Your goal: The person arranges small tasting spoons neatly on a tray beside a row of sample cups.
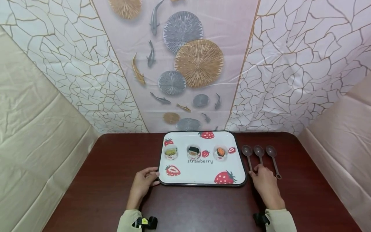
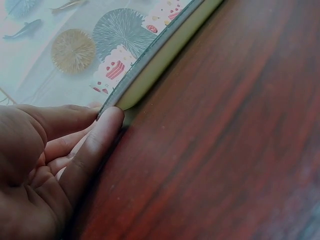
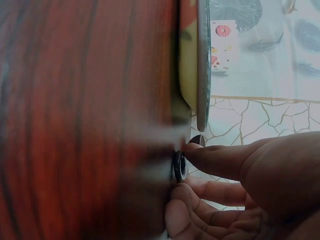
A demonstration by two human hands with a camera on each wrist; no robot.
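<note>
A white strawberry-print tray (image 1: 191, 175) with a dark rim lies on the table. My left hand (image 1: 143, 182) pinches its left edge near the front corner; in the left wrist view, thumb and finger meet at the rim. Three small paper cups stand in a row on the tray: one with a green piece (image 1: 171, 152), one with a seaweed-wrapped piece (image 1: 193, 151), one with an orange-topped piece (image 1: 221, 152). Right of the tray, my right hand (image 1: 266, 183) holds the handle end of the leftmost grey spoon (image 1: 247, 151); a ring end (image 3: 180, 166) shows at its fingertips.
The middle spoon (image 1: 259, 150) lies partly under the right hand, and the right spoon (image 1: 271, 151) lies just beyond. Dark red-brown wood makes up the table (image 1: 200, 209). Behind stands a patterned cloth backdrop (image 1: 232, 48), with beige cloth (image 1: 32, 129) at the sides.
</note>
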